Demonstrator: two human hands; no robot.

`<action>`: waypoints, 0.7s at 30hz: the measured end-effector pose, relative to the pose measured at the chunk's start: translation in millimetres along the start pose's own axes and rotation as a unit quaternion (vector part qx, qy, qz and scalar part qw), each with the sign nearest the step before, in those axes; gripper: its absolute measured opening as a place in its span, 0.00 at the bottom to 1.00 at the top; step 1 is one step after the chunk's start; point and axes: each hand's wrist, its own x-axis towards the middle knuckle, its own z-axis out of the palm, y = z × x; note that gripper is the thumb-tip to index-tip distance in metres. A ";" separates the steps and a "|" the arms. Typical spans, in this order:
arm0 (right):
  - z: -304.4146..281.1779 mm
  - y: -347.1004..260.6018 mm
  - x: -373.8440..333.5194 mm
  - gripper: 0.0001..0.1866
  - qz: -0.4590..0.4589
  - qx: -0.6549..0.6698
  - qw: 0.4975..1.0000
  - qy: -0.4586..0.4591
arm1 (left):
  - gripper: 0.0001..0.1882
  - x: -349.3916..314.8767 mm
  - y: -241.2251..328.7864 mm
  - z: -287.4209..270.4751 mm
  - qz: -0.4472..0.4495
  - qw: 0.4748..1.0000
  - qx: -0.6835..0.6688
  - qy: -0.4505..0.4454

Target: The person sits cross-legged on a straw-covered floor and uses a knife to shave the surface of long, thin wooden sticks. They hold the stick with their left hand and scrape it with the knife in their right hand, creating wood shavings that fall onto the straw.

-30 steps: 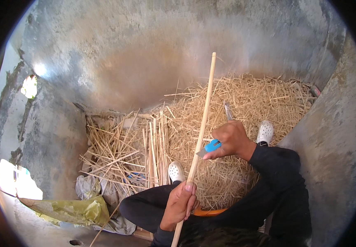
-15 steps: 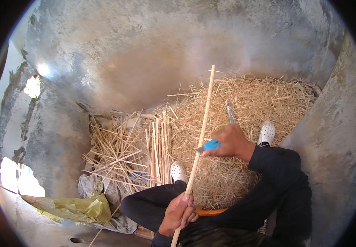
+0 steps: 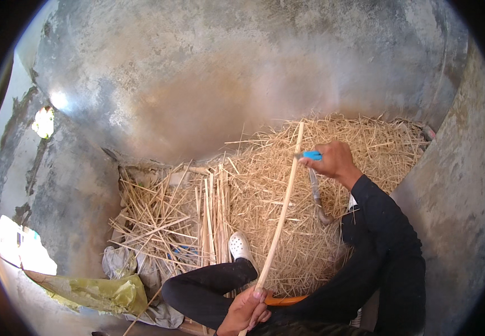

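A long pale bamboo strip [image 3: 279,226] slants up and away from my lap over a bed of shavings. Near its lower end my left hand [image 3: 246,311] grips it, thumb on top. My right hand [image 3: 335,162] is closed around a blue-handled knife [image 3: 311,155], whose short dark blade lies against the strip not far from its far tip. Below that hand, a long metal blade with a dark curved handle [image 3: 316,193] rests on the shavings, touched by neither hand.
Deep shavings [image 3: 365,140] spread to the grey wall [image 3: 209,73]. Straight strips [image 3: 213,213] lie side by side left of centre, beside a tangled heap of strips [image 3: 152,207]. Yellow sheeting [image 3: 113,294] is at lower left. Something orange [image 3: 287,301] shows by my lap.
My right hand has slid the knife away from me along the strip, toward its far tip. My left hand and the strip have come lower. The bladed tool's handle is now uncovered.
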 end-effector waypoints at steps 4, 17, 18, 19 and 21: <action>2.3 70.3 17.7 0.43 0.220 0.009 0.975 0.036 | 0.15 2.8 -10.5 -11.8 -0.015 0.998 0.052 -0.021; -19.0 -48.4 -27.1 0.40 0.100 0.180 0.966 -0.157 | 0.15 36.2 28.9 -13.4 0.105 0.993 0.052 0.006; -20.5 -76.7 -39.1 0.38 0.008 0.165 0.977 -0.135 | 0.15 36.5 31.5 -12.7 0.106 0.992 0.070 0.017; -22.2 -94.7 -49.3 0.36 -0.080 0.144 0.980 -0.114 | 0.15 39.8 32.9 -10.9 0.109 0.991 0.071 0.002; -17.3 -118.1 -59.4 0.36 -0.137 0.136 0.975 -0.113 | 0.15 37.5 31.2 -10.9 0.109 0.991 0.073 -0.010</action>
